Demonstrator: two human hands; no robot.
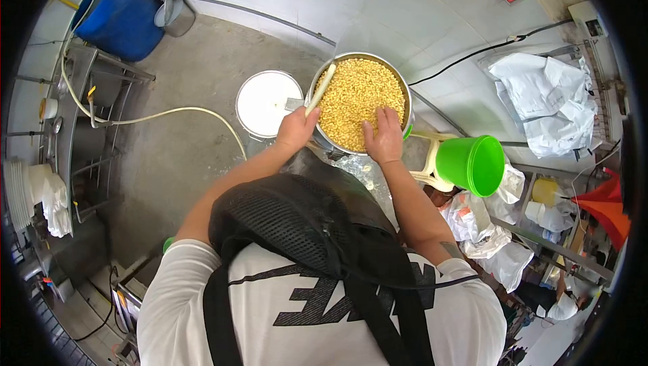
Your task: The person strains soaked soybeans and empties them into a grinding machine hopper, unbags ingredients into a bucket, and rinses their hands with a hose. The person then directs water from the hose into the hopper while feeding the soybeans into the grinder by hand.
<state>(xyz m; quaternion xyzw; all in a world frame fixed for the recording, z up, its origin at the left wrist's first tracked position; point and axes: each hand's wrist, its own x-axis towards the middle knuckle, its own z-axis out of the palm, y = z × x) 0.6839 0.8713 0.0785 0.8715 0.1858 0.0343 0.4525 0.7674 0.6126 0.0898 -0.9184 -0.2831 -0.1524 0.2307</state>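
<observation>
A large round metal pot [407, 89] is filled almost to the rim with small yellow kernels or beans [358, 89]; I cannot tell which. My left hand [295, 129], at the pot's left edge, is closed round a pale hose [322, 88] whose end reaches over the rim above the kernels. Behind my forearm part of the hose is hidden. My right hand [383, 138] lies on the kernels near the pot's front right edge, fingers stretched out. Left of the pot stands a white round lidded bucket [270, 104].
A green bucket [470, 165] lies tilted on a cream plastic stool [432, 163] at right. Metal sinks [108, 82] line the left side, below a blue barrel [121, 18] and a grey bucket [177, 16]. White sacks [482, 227] sit by shelves; another person [561, 306] is farther right.
</observation>
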